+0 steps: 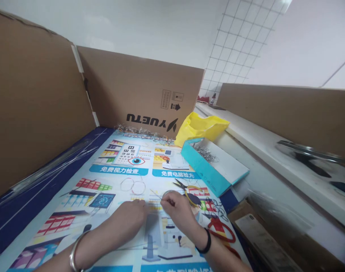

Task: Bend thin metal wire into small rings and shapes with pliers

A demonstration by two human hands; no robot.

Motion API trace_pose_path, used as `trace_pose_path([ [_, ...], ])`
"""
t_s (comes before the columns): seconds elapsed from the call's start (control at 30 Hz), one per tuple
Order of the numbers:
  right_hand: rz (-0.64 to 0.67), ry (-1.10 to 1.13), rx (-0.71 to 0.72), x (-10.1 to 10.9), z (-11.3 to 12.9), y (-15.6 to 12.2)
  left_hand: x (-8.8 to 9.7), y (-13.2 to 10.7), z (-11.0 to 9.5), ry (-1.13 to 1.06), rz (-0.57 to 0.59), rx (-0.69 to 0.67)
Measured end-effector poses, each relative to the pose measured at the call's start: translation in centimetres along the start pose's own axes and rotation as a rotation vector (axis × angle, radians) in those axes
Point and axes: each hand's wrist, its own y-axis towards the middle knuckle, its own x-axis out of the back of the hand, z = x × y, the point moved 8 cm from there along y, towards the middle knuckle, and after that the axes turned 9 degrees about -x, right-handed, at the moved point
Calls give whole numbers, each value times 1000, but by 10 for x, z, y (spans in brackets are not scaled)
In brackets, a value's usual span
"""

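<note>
Rear panel (118, 87): formed of brown cardboard, finished matt. Poster sheet (158, 183): smooth-surfaced, printed. Open box (204, 170): apparently made of smooth card, coloured teal outside, white within. Wire tangle (206, 154): composed of thin grey metal. Bag (200, 128): creased, seemingly made of thin yellow plastic. Pliers (186, 187): headed in dark metal; handles are covered in yellow, apparently plastic. Bangle (73, 255): made of silver-coloured metal, polished glossy. Wristband (208, 241): finished matt black. Fine strand (155, 194): wire-like; its finish is blurred.
</note>
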Motion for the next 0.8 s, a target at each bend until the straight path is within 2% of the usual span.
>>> trace_pose_path([
  [0.13,45,193,-102,-3,-10,1,15,0,9,-61,52,97],
  [0.23,76,335,-161,-7,-12,-2,34,1,16,-302,-34,169],
  [0.3,88,407,-181,-10,-12,-5,39,2,23,-551,-137,233],
  [0.43,109,494,-203,-21,-13,-11,24,4,31,-1207,-303,342],
  [0.5,116,523,-209,-27,-14,-13,15,4,30,-1423,-345,381],
  [0.67,133,559,-232,-35,-14,-17,4,0,25,-1663,-428,463],
  [0.8,159,560,-237,-39,-15,-18,6,1,20,-1688,-449,446],
])
